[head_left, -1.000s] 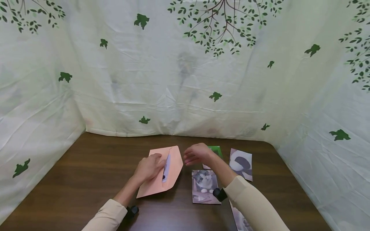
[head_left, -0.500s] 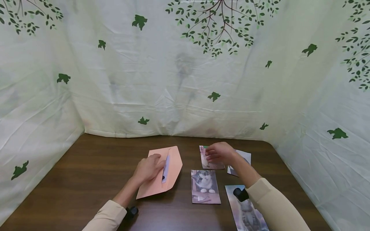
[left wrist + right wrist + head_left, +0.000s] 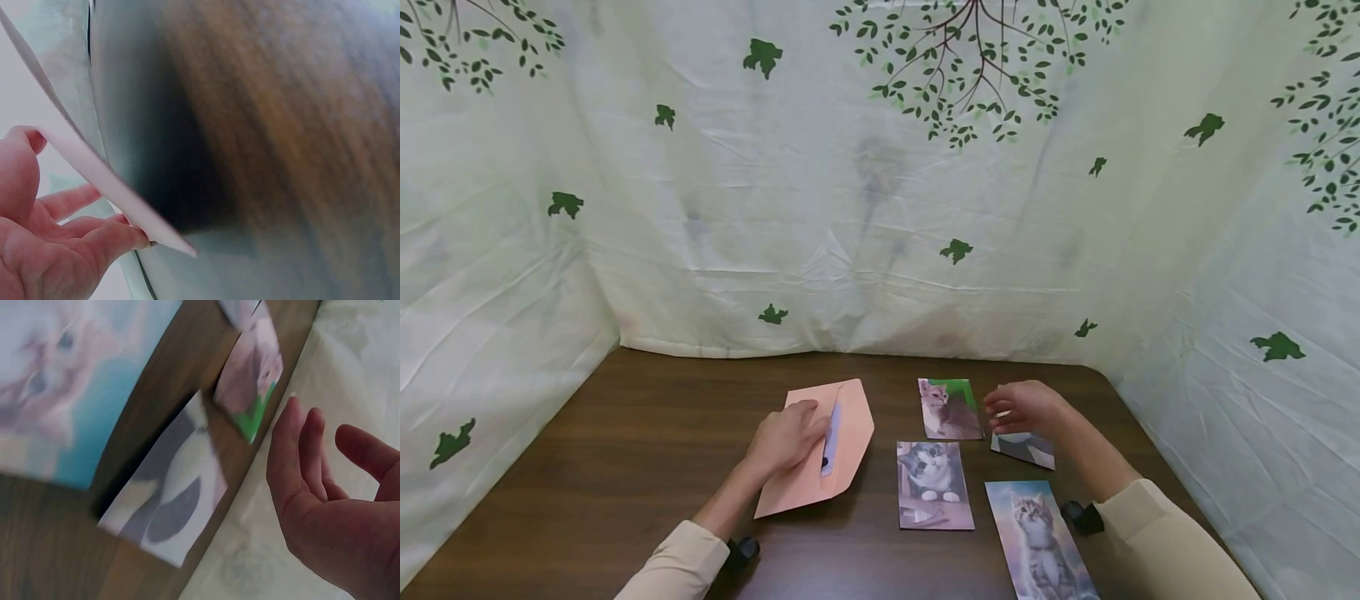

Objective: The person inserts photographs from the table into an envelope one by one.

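Note:
A salmon-pink envelope (image 3: 852,437) is held above the table by my left hand (image 3: 784,437), whose thumb lies over its front. Inside the opening shows a strip of a lilac card (image 3: 831,446). In the left wrist view, thumb and fingers (image 3: 106,240) grip the envelope (image 3: 94,175) from both sides. My right hand (image 3: 1028,407) hovers over the far-right cat picture card (image 3: 1026,448), hiding its upper part. Seen in the right wrist view, the right hand (image 3: 331,506) has loosely bent fingers apart from the card (image 3: 165,494) and nothing between them.
A kitten card with a green corner (image 3: 951,410) lies at the back. In front of it is a grey-and-white cat card (image 3: 934,487). Nearest me on the right lies a larger kitten card (image 3: 1037,533). A patterned white cloth (image 3: 850,183) surrounds the brown table (image 3: 647,467).
My right hand has moved rightward from beside the envelope, past the green-cornered card, to above the far-right card. The left hand and envelope have stayed in place.

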Motion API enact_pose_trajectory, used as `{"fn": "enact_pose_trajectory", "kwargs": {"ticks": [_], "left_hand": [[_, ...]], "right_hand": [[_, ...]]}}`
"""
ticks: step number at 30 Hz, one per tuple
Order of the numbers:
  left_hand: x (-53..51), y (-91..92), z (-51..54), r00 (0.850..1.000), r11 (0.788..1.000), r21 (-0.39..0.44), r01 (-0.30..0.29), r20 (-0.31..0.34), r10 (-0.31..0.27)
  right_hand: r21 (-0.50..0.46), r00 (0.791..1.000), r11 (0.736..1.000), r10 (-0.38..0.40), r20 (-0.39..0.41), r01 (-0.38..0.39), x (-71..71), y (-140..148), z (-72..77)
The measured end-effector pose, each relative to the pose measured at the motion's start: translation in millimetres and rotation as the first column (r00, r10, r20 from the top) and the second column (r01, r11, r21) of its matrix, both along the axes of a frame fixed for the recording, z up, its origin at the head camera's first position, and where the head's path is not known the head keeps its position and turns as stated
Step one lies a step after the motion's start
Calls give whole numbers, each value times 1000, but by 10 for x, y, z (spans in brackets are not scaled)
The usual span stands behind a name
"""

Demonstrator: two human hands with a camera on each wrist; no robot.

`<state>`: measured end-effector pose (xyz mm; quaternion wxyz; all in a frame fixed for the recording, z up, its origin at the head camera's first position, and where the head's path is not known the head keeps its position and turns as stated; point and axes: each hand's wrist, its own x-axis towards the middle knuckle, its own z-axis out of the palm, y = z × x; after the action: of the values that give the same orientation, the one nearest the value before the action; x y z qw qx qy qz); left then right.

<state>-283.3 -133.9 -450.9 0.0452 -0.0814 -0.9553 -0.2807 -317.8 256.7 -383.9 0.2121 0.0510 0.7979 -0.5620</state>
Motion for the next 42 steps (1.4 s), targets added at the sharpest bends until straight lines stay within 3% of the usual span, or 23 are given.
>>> {"fn": "enact_pose_trajectory", "kwargs": {"ticks": [10,18,27,42], "left_hand": [[31,2,29,1000,1000,2,2,-4,-2],[27,9,26,1000,1000,2,5,8,-5],[28,6,28,1000,1000,-6,5,7,-5],[35,11,60,999,1000,-2,3,38,-3]], "right_hand": [[28,996,999,39,82,-41,142,473,-83],[9,985,990,137,101,-139,272,799,-254],[21,988,996,82,132,-85,407,958,-367],[96,977,989,93,190,-113,483,1049,-474]]}}
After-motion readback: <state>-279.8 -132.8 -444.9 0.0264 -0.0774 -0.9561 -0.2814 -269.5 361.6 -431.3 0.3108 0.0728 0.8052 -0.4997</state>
